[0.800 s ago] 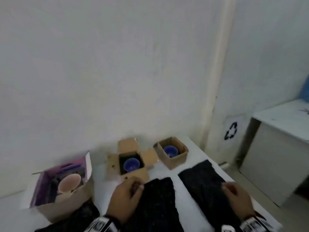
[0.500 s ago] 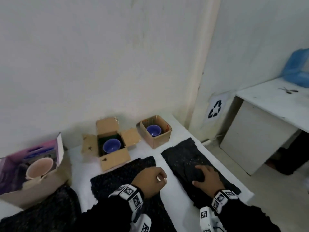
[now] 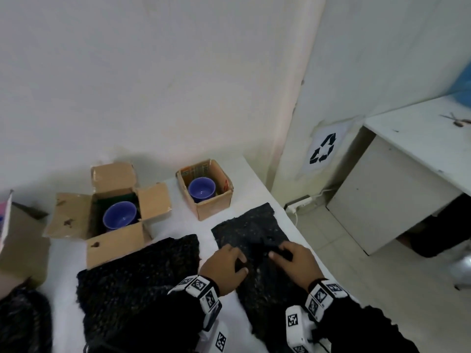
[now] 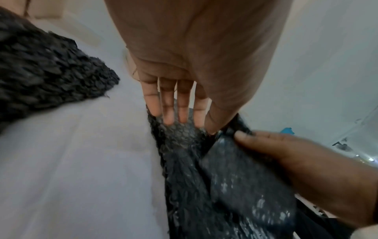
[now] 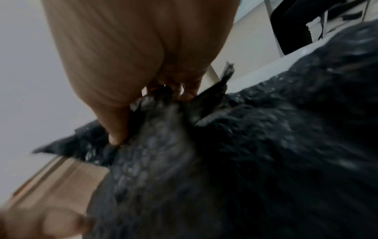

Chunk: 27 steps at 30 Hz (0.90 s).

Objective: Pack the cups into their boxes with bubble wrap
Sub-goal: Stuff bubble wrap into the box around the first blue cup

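Two blue cups stand in open cardboard boxes at the back of the white table: one cup in the flapped box, the other cup in the smaller box. A black bubble wrap sheet lies at the right. Both hands are on it. My left hand has its thumb and fingertips meeting on the sheet's left edge. My right hand pinches a bunched ridge of the wrap between thumb and fingers.
A second black wrap sheet lies in the middle and a third at the bottom left. A bigger box sits at the left edge. Right of the table's edge are floor, a power strip and a white desk with scissors.
My left hand has crossed from the middle sheet to the right sheet. The right hand, flat on that sheet before, now bunches it. The view has swung right and down.
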Tool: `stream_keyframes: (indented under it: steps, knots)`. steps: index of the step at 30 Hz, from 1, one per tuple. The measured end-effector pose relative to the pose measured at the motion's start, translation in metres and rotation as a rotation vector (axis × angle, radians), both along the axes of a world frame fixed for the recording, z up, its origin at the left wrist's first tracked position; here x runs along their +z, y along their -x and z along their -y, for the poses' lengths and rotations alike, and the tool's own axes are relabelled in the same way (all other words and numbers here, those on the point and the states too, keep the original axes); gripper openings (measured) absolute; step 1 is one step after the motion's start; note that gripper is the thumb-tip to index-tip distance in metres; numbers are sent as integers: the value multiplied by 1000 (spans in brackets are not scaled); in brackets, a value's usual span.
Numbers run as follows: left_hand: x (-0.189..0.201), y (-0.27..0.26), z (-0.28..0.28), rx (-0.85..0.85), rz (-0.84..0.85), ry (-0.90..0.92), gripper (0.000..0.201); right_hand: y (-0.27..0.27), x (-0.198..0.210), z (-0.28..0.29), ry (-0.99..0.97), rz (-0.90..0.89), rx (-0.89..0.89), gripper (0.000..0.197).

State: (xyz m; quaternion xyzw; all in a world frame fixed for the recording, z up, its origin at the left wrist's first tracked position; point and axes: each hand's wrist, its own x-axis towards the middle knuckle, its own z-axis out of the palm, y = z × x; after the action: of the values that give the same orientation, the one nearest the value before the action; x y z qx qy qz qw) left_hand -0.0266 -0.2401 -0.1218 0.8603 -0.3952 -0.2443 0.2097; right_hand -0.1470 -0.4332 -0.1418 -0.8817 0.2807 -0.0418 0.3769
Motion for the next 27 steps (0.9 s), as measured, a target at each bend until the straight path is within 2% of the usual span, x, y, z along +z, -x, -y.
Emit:
stream_keyframes:
  steps: [2,5,6,8,11,12,14,15,17,19,22,27]
  knots:
    - [-11,0,14,40,33,-21,41,-7,4,17,-55,85,-61,28]
    - [-23,1,24,77,72,-100,76,-18,11,36,-188,157,-136,30]
    - [-27,1,27,60,104,-137,79,-21,11,42,-206,166,-149,30]
    - [-33,1,32,23,176,-158,66,-27,10,53,-257,169,-153,34]
    - [-40,-3,35,54,179,-59,27,-36,11,60,-386,150,-128,36]
    - [-42,-5,35,80,142,4,20,-39,11,61,-423,157,-118,32]
    - [-40,-8,37,216,21,169,27,-44,11,61,-490,197,-109,14]
    - [-32,-10,39,326,-89,270,35,-46,13,60,-531,219,-113,5]
    - [-12,-13,46,533,-410,449,44,-54,16,57,-611,250,-118,7]
    - [2,-19,52,590,-648,510,41,-64,19,52,-653,262,-109,9]
    - [4,-29,53,565,-692,493,32,-78,24,44,-706,290,-87,8]
    - [14,-40,40,687,-669,631,28,-100,30,40,-763,312,-39,8]
